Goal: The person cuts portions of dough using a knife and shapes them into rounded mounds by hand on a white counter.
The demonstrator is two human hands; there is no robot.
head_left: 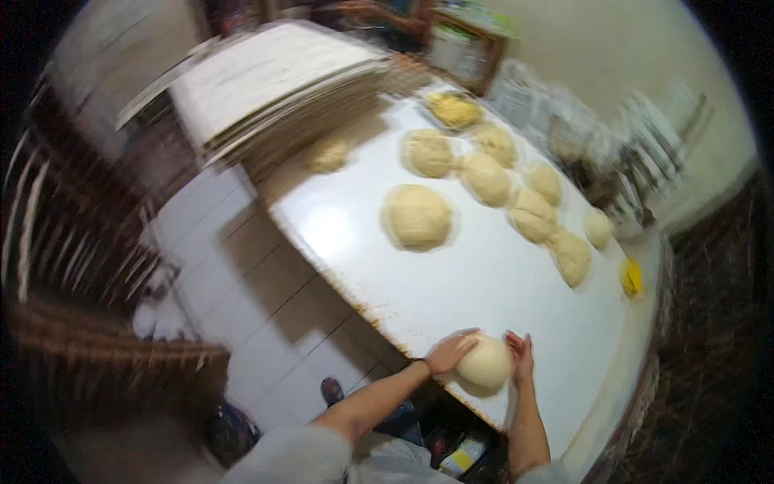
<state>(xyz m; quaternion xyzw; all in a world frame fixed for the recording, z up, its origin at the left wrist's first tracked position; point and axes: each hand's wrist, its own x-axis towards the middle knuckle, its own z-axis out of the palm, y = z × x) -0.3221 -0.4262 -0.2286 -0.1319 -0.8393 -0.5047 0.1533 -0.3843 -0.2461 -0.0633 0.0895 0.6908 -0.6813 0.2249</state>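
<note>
A smooth, round, pale dough ball (484, 362) sits at the near edge of a white table (387, 278). Against its left upper side my left hand (453, 352) is cupped, fingers resting on the dough. My right hand (521, 356) curves along the opposite side, its fingers pointing away from me, so the ball is held between both palms. Ahead on the table lies a larger, flatter dough mound (418, 216). The undersides of the dough pieces are hidden.
Several dough lumps (487, 179) line the far right of the table. A tray of yellow stuff (453, 110) and a smaller dough piece (329, 155) lie farther back. Stacked boards (278, 81) stand at the far left. A yellow object (631, 277) is at the right edge.
</note>
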